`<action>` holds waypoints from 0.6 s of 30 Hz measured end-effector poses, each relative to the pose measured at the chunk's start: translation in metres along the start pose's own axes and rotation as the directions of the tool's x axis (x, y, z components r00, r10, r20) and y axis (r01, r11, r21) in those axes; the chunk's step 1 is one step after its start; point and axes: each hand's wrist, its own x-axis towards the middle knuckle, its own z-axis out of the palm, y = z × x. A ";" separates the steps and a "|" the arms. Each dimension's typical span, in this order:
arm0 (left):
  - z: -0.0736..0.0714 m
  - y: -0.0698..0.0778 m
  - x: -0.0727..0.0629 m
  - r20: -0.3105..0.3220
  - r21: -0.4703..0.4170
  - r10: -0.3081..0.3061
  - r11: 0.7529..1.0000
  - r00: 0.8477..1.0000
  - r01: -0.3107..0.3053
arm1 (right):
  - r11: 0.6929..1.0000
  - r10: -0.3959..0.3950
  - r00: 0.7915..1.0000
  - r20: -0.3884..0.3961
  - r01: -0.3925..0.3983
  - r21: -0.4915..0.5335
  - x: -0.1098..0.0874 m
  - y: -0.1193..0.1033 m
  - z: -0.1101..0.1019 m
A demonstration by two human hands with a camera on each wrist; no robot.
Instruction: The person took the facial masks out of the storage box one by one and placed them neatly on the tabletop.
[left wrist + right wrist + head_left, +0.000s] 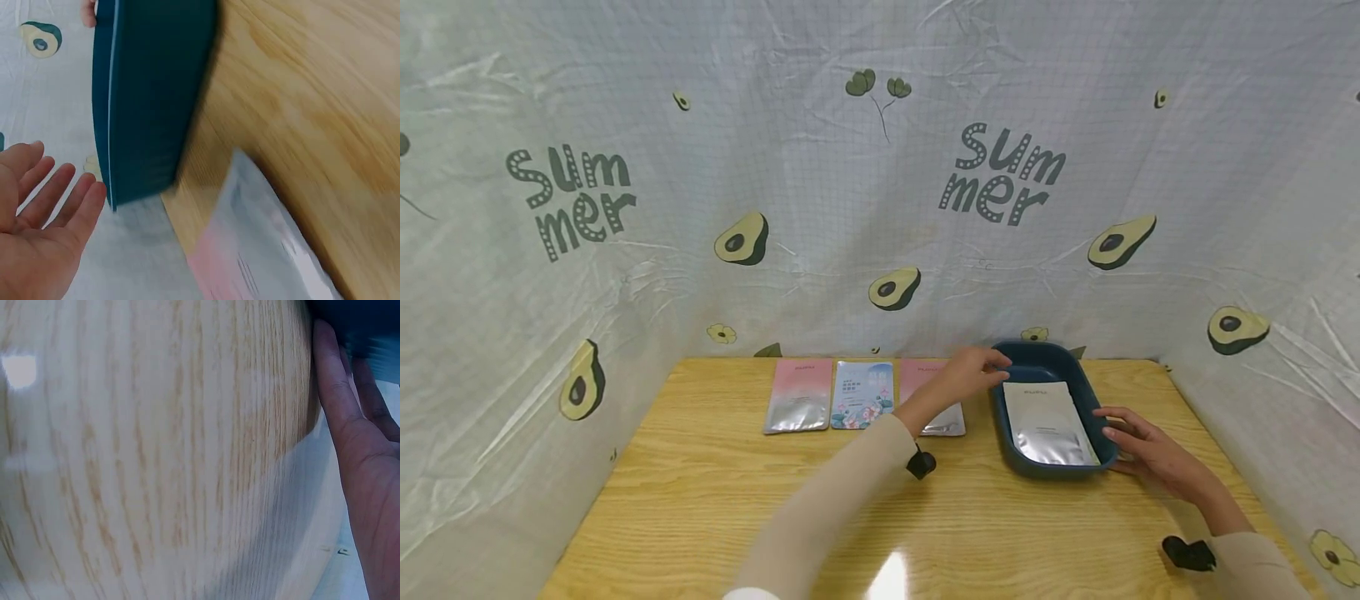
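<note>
A dark blue bin [1011,450] stands on the table's right half, with a cream-and-silver sachet [1048,421] lying inside it. My left hand [973,375] is at the bin's far left side, its fingers relaxed and slightly bent; in the left wrist view the open palm [50,231] faces up beside the blue wall [150,112], holding nothing. At the bin's right side is my right hand [1157,454], fingers spread along the outer wall. The right wrist view shows its extended fingers [334,381] right against the bin's side.
Left of the bin, a pink-and-silver sachet [800,396], a blue floral sachet [862,393] and another pink sachet [951,419], partly hidden by my left arm, lie in a row on the wooden table [700,492]. A printed cloth [820,183] hangs behind and at both sides.
</note>
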 end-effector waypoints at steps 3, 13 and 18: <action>0.010 0.007 0.011 0.020 0.011 0.010 1.000 1.000 -0.010 | 1.000 0.003 1.000 0.005 -0.003 -0.001 0.000 -0.001 0.000; 0.044 0.024 0.042 0.024 0.091 -0.071 0.994 0.997 0.068 | 1.000 0.020 1.000 -0.013 -0.020 -0.011 0.001 -0.002 -0.003; 0.058 0.029 0.047 0.035 0.127 -0.169 0.978 0.985 0.164 | 1.000 0.013 1.000 -0.005 -0.014 -0.018 0.001 -0.001 -0.002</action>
